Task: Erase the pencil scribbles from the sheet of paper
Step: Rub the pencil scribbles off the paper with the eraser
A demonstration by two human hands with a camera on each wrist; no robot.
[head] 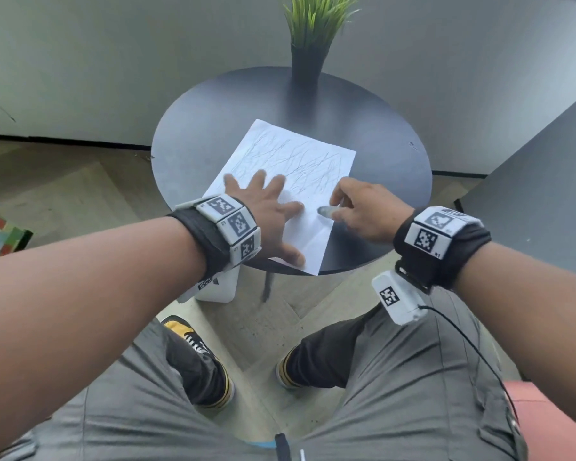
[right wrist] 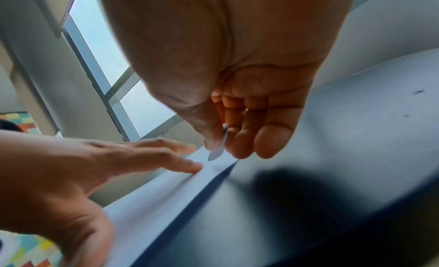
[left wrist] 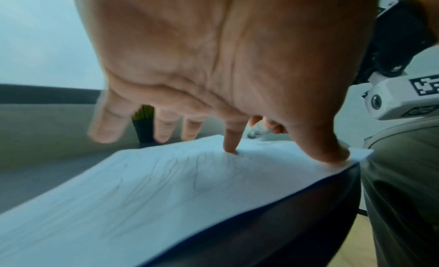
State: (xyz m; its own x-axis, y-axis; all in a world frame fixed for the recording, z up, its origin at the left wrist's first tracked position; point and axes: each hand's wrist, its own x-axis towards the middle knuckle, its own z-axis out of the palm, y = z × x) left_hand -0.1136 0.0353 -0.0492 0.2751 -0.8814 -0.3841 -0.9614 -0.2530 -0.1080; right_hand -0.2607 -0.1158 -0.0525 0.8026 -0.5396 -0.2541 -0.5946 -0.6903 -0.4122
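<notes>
A white sheet of paper (head: 290, 168) with grey pencil scribbles over its far half lies on a round dark table (head: 379, 141). My left hand (head: 266, 207) lies spread on the near left part of the sheet (left wrist: 166, 177), its index finger and thumb pressing down. My right hand (head: 353, 207) is at the sheet's right edge and pinches a small flat greyish eraser (head: 326, 211) between thumb and fingers. In the right wrist view the eraser (right wrist: 219, 147) points down at the paper's edge (right wrist: 190, 184).
A black pot with a green grass-like plant (head: 308, 44) stands at the table's far edge. A grey wall runs behind it. A dark surface (head: 546, 181) rises at the right. My legs and shoes are under the table's near rim.
</notes>
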